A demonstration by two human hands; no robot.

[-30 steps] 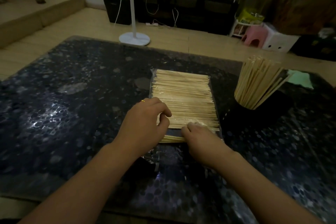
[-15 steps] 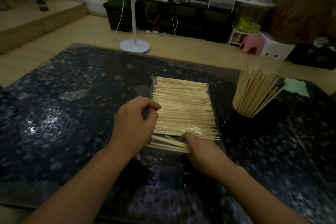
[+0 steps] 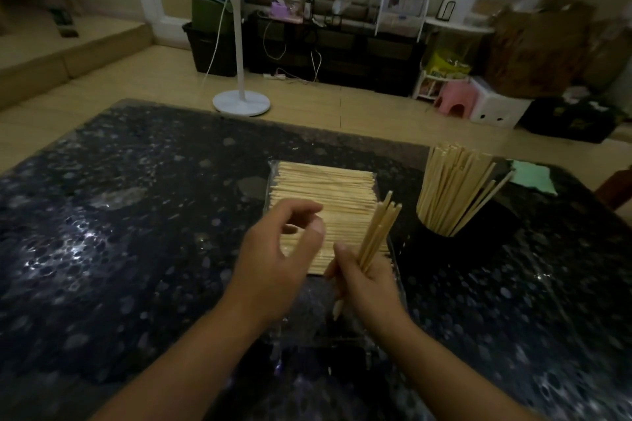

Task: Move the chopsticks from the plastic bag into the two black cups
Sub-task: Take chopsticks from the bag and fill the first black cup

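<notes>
Speckled dark table [image 3: 136, 215]; right hand [image 3: 369, 287] fingers grip chopsticks [image 3: 378, 232], left hand [image 3: 273, 260] fingers loosely curled, empty.

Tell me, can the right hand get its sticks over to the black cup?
Probably yes. The right hand grips a few chopsticks, and the black cup stands just to its right with bare table between them. The cup already looks crowded, though.

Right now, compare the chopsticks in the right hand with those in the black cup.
The chopsticks in the right hand are a small bunch, gripped and tilted; those in the black cup are a big fanned bundle standing on their own. Both are pale wood and lean upward.
</notes>
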